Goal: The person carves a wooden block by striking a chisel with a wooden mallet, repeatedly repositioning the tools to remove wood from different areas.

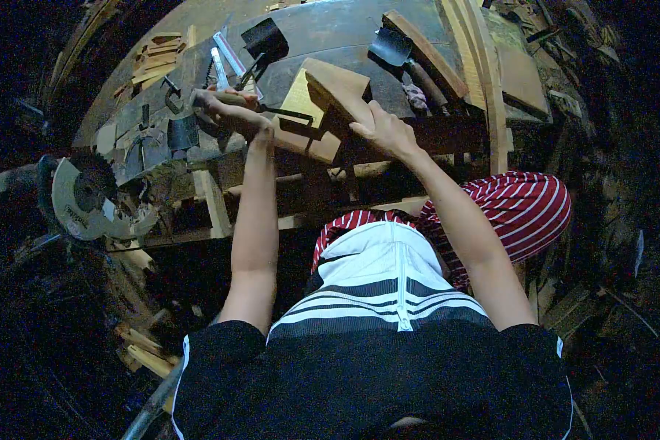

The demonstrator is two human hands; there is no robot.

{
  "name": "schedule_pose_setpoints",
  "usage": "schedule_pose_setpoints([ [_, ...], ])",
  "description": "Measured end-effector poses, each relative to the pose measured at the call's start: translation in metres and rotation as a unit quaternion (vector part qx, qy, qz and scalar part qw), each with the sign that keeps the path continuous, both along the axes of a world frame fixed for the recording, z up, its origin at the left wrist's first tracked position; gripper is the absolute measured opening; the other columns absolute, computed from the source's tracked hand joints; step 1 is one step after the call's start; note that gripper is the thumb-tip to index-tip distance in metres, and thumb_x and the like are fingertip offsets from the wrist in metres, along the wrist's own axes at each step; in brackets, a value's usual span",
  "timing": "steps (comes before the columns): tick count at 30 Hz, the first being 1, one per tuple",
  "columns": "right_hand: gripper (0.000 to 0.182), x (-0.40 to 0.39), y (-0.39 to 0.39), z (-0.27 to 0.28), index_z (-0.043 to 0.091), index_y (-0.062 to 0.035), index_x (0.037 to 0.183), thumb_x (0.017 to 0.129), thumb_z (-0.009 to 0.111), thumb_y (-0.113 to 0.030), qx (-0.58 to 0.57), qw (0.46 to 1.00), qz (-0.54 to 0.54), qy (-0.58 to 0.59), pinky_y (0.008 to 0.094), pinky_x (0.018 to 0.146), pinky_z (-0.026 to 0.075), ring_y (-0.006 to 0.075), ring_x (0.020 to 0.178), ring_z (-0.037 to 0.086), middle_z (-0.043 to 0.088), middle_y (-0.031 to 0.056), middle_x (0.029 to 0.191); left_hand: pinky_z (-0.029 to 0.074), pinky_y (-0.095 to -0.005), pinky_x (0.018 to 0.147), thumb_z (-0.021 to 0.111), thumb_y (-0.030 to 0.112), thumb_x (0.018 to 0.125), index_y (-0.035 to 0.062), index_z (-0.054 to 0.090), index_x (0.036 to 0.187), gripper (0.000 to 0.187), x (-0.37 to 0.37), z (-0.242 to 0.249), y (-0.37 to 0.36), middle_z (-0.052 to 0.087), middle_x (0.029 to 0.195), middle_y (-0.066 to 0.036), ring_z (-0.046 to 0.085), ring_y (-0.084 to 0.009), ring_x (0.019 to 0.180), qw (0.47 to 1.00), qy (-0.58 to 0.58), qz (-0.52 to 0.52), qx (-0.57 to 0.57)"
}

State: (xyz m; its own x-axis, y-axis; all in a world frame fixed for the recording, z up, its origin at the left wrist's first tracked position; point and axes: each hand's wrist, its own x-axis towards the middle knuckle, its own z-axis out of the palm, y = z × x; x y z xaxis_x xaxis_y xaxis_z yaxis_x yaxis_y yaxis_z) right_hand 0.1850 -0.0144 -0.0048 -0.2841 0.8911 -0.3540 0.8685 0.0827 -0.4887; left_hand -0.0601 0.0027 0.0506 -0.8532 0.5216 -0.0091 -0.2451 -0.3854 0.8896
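Observation:
My left hand (231,111) is closed around the wooden handle of a tool (290,114) with a dark metal bar, which reaches right over the wood in front of me. My right hand (389,132) grips the near end of a thick, tan wooden piece (341,84), thumb on top. This piece is tilted, wide at its far end. Beside and partly behind it shows a pale yellow wood face (297,97). Below the metal bar, a notched wood block (312,143) lies at the bench's near edge.
On the bench (319,29) lie dark flat blades (265,38), a broad metal blade (391,48), a C-clamp (173,97) and a white-and-red strip (229,53). Wood scraps (158,59) are stacked far left. A circular saw (84,194) sits at left; long planks (484,66) stand at right.

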Motion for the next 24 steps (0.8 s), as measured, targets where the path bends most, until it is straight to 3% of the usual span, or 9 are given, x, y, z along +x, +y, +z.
schedule_pose_setpoints([
  [7,0.066,0.000,-0.005,0.003,0.042,-0.0087,0.120,0.081,0.052,-0.060,0.006,1.000,0.004,0.027,0.0523,0.079,0.047,0.0450,0.096,0.058,0.061,0.0279,0.101,0.048,-0.0292,0.059,0.038,0.036,0.098,0.0065,0.044,0.102,0.031,0.016,-0.012,-0.007,0.050,0.067,-0.004,0.055,-0.0156,0.061,0.951,0.282,-0.117,0.055],
  [9,0.066,0.001,-0.005,0.006,0.042,-0.0081,0.121,0.081,0.052,-0.060,-0.001,1.000,0.003,0.031,0.0523,0.079,0.047,0.0450,0.096,0.059,0.061,0.0281,0.101,0.052,-0.0321,0.063,0.048,0.030,0.096,0.0045,0.047,0.104,0.027,0.015,-0.015,-0.007,0.058,0.076,-0.008,0.059,-0.0162,0.065,0.956,0.217,-0.161,0.117],
  [11,0.066,-0.001,-0.006,0.007,0.041,-0.0081,0.121,0.081,0.052,-0.059,-0.004,1.000,-0.001,0.020,0.0524,0.079,0.047,0.0450,0.095,0.059,0.061,0.0284,0.100,0.055,-0.0340,0.064,0.060,0.027,0.090,0.0019,0.053,0.099,0.027,-0.008,-0.023,-0.001,0.063,0.082,-0.010,0.062,-0.0166,0.065,0.892,0.314,-0.324,0.035],
  [13,0.066,0.000,-0.007,0.009,0.041,-0.0084,0.122,0.081,0.052,-0.059,-0.008,1.000,0.004,0.024,0.0528,0.078,0.047,0.0451,0.095,0.059,0.061,0.0285,0.099,0.052,-0.0309,0.056,0.068,0.026,0.084,0.0006,0.059,0.093,0.029,-0.001,0.028,-0.011,0.066,0.080,-0.009,0.062,-0.0145,0.062,0.860,0.409,-0.303,0.036],
  [15,0.066,0.001,-0.008,0.008,0.041,-0.0087,0.123,0.082,0.052,-0.059,-0.009,1.000,0.006,0.027,0.0532,0.078,0.047,0.0452,0.094,0.059,0.061,0.0286,0.098,0.048,-0.0275,0.053,0.072,0.024,0.081,0.0018,0.061,0.088,0.026,-0.005,0.038,-0.010,0.065,0.072,-0.007,0.061,-0.0116,0.060,0.751,0.620,-0.202,-0.107],
  [16,0.067,0.000,-0.010,0.006,0.040,-0.0088,0.123,0.081,0.052,-0.060,0.001,0.999,0.006,0.031,0.0532,0.078,0.047,0.0452,0.094,0.059,0.061,0.0287,0.098,0.045,-0.0259,0.052,0.071,0.026,0.081,0.0033,0.061,0.086,0.025,0.008,0.038,-0.010,0.065,0.072,-0.006,0.059,-0.0101,0.058,0.815,0.547,-0.159,-0.101],
  [17,0.068,0.002,-0.009,0.005,0.040,-0.0089,0.124,0.081,0.052,-0.060,0.014,0.999,0.003,0.034,0.0533,0.078,0.047,0.0452,0.093,0.059,0.061,0.0289,0.098,0.045,-0.0259,0.052,0.071,0.026,0.081,0.0033,0.061,0.086,0.025,0.005,0.029,-0.009,0.065,0.072,-0.006,0.059,-0.0101,0.058,0.816,0.547,-0.160,-0.096],
  [19,0.069,0.003,-0.008,0.006,0.040,-0.0089,0.124,0.081,0.051,-0.061,0.010,1.000,-0.003,0.026,0.0531,0.077,0.047,0.0453,0.093,0.059,0.061,0.0291,0.098,0.048,-0.0286,0.052,0.069,0.026,0.083,0.0033,0.059,0.080,0.025,-0.002,0.008,-0.010,0.061,0.066,-0.005,0.056,-0.0112,0.054,0.914,0.387,-0.121,-0.029],
  [24,0.071,0.001,-0.009,-0.005,0.040,-0.0087,0.124,0.080,0.051,-0.063,0.038,0.998,0.012,0.045,0.0520,0.076,0.049,0.0458,0.092,0.059,0.061,0.0297,0.099,0.046,-0.0296,0.039,0.057,0.017,0.087,0.0084,0.041,0.086,0.018,0.007,0.030,-0.008,0.048,0.055,-0.005,0.047,-0.0135,0.038,0.982,0.153,-0.104,0.045],
])
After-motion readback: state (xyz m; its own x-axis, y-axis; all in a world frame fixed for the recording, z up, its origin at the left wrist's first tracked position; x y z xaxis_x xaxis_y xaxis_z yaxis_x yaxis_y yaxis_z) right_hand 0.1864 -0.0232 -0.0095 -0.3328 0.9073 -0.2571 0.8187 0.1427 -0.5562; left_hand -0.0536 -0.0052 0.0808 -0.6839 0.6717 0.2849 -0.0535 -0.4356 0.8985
